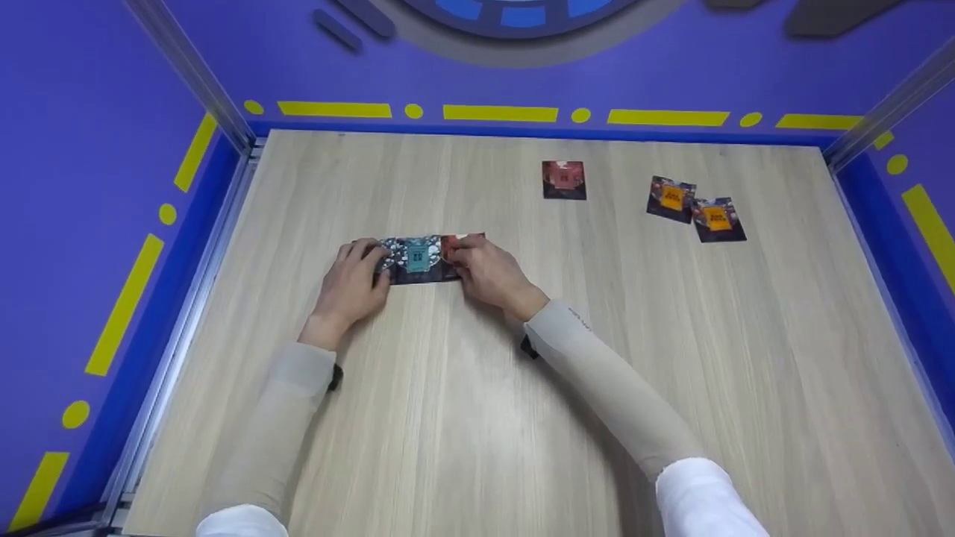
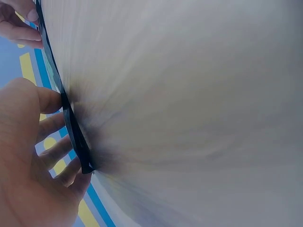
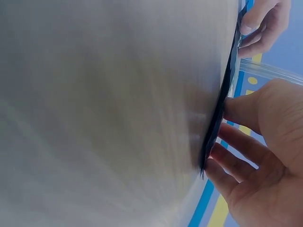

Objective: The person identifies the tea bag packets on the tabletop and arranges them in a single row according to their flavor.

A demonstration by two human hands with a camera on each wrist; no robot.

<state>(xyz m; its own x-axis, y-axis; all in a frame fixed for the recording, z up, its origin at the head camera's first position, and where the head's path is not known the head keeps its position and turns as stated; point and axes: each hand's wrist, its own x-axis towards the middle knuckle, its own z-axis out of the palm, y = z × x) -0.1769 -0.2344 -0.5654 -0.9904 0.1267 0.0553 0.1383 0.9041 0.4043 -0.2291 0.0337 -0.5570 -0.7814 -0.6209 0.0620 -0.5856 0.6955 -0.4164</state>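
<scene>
A row of small, flat printed packets lies edge to edge on the wooden table. The middle one is a teal packet (image 1: 418,257) with a dark lower edge. My left hand (image 1: 354,283) rests on the left end of the row and partly hides the packet there, its thumb at the near edge. On the right end, a red packet (image 1: 450,246) is partly covered by the fingers of my right hand (image 1: 489,270). Both wrist views show the row edge-on as a thin dark strip (image 2: 71,120), with thumb and fingers spaced along it.
Farther back lies a single red packet (image 1: 564,180). To its right are two orange-labelled packets, one (image 1: 671,198) touching or just overlapping the other (image 1: 718,220). Blue-purple walls (image 1: 492,82) with yellow markings stand along the table's back and sides.
</scene>
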